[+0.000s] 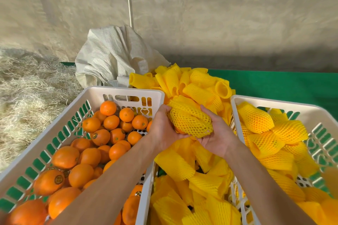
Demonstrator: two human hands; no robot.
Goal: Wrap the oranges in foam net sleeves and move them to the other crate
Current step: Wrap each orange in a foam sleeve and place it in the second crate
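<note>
You are holding an orange (180, 130) half inside a yellow foam net sleeve (190, 120), up over the gap between the two crates. Your left hand (161, 129) is curling round the left side of the bundle, fingers wrapping over the top, and your right hand (217, 133) is cupping it from beneath with the thumb lying along the net. Only a sliver of peel is showing at the near end, so the fruit is probably most of the way in, though the net is hiding how far. The orange is likely feeling firm and fairly heavy with a smooth skin, while the sleeve is feeling light, soft and stretchy, gripping the peel as it spreads; you are best taking the net by its open rim and bracing the fruit by its round middle. On the left, the crate of bare oranges (87, 100) is sitting still well stocked; on the right, the other crate (236, 100) is holding wrapped fruit (256, 118). Between them a heap of spare sleeves (199, 86) is spilling from far to near, directly under your hands, so a dropped one is going to get lost among them. A white woven sack (109, 56) is slumping behind the left crate, with straw (27, 87) lying at far left.
</note>
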